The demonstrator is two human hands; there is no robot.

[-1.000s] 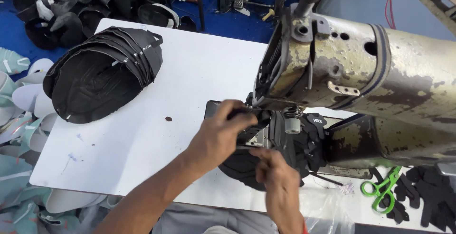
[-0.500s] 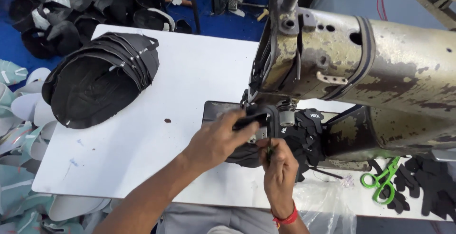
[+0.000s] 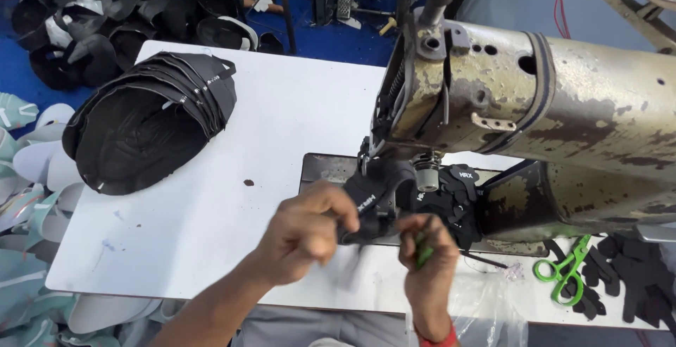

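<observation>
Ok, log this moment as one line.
left hand: grips black shoe upper at sewing machine | right hand: holds small green tool | green scissors: on table

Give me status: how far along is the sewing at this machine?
Done: cannot tell; no finished pieces clearly marked.
In hand: left hand holds a black shoe upper under the sewing machine; right hand pinches a small green tool.
Left: a nested stack of black pieces waits on the white table.
</observation>
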